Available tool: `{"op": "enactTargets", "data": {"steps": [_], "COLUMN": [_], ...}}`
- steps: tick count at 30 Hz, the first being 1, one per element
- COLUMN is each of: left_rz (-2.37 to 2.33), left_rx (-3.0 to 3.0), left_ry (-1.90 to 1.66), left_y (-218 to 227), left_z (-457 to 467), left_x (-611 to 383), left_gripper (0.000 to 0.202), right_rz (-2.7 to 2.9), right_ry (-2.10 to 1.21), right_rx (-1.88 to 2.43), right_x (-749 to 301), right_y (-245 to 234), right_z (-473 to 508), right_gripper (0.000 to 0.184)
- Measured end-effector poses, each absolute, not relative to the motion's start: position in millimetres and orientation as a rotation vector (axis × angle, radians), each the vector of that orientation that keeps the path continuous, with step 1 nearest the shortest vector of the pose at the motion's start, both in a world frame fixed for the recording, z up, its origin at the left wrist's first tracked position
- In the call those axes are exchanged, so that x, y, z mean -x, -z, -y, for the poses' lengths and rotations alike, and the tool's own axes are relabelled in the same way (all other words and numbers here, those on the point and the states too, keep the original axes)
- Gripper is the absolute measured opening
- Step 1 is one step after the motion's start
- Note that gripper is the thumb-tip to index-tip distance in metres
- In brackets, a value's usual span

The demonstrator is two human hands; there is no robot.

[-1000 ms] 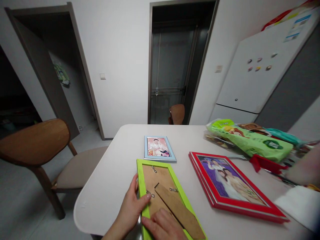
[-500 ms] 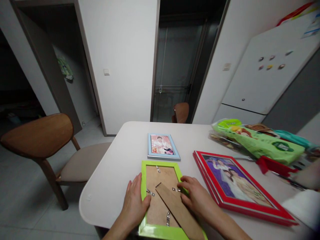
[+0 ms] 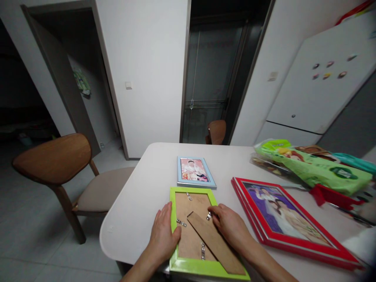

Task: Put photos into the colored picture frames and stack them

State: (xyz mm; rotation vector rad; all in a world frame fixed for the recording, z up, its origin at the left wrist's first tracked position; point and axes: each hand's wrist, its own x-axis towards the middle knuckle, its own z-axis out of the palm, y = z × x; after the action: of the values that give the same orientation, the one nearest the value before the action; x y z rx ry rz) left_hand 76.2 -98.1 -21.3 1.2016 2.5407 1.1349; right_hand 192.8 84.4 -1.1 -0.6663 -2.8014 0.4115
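A green picture frame (image 3: 175, 263) lies face down near the table's front edge, its brown backing board and stand strut (image 3: 216, 243) showing. My left hand (image 3: 163, 237) lies flat on the frame's left edge, thumb reaching toward a small metal clip (image 3: 181, 223). On the frame's right side rests my right hand (image 3: 230, 227), fingertips pressed at another metal clip (image 3: 208, 216). Neither hand holds anything.
A small blue-framed photo (image 3: 194, 171) lies just beyond the green frame. A large red-framed photo (image 3: 286, 217) lies to the right, with green snack bags (image 3: 311, 167) and a red item (image 3: 331, 197) behind it. A wooden chair (image 3: 63, 168) stands left of the white table (image 3: 135, 203).
My right hand moved from the frame's near edge up to the clip on its right side. The view shifted slightly, so everything sits a little further right.
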Motion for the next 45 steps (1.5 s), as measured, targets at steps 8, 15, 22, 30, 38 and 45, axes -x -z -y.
{"op": "enactTargets", "data": {"steps": [8,15,22,30,38,45], "left_rz": [-2.573,-2.57,-2.58,-2.576,-2.604,-2.6], "left_rx": [-1.26,-1.298,-1.286,-1.283,-1.234,-1.245], "left_ry": [-1.002,-0.965,-0.969,-0.961,-0.995,-0.991], "left_y": [28.8,28.0,25.8,22.7,22.3,23.4], "left_z": [88.9,87.0,86.4,80.5,77.9,74.0], "left_x": [-70.9,-68.7,-70.1,-68.5,-66.4,-63.2], "left_gripper": [0.062,0.059,0.061,0.061,0.06,0.059], "right_rz": [2.818,2.778,2.693,2.698,2.891,2.913], "right_ry": [-0.416,-0.453,-0.432,-0.388,-0.645,-0.767], "right_rx": [0.335,0.394,0.532,0.611,0.245,0.114], "right_x": [-160.5,-140.2,-131.5,-113.5,-167.0,-198.0], "right_y": [-10.4,1.5,7.7,11.5,-14.5,-9.3], "right_z": [-33.0,-21.1,-61.9,-77.9,-64.7,-50.3], "right_gripper": [0.018,0.015,0.024,0.024,0.031,0.012]}}
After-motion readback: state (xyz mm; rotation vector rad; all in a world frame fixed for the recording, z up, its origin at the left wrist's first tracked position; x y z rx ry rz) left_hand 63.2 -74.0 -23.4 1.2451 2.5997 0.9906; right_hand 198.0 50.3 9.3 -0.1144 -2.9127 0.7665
